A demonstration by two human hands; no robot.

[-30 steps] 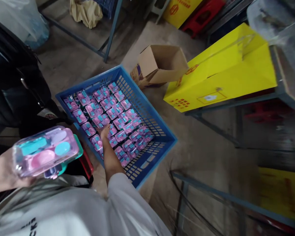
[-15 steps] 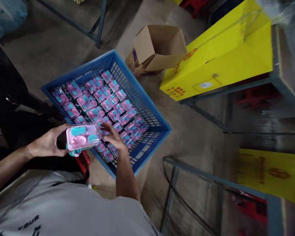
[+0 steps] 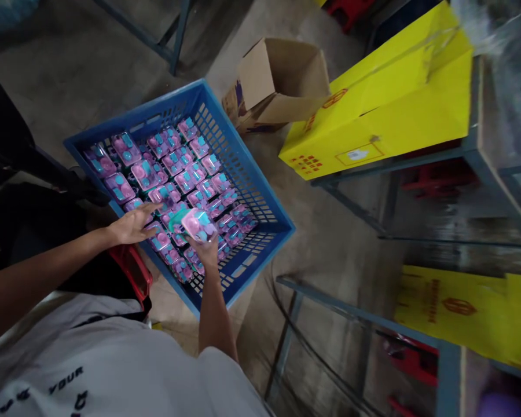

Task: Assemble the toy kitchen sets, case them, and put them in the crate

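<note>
Through the head camera I see my right hand with its fingers closed on a small pink and blue case, which has a green part on one side, and I have it up over the blue crate. My left hand holds nothing, and its fingers are spread apart above the crate's near side, close to the rows of pink packs inside. An open brown box sits just beside the crate, near a big yellow box.
</note>
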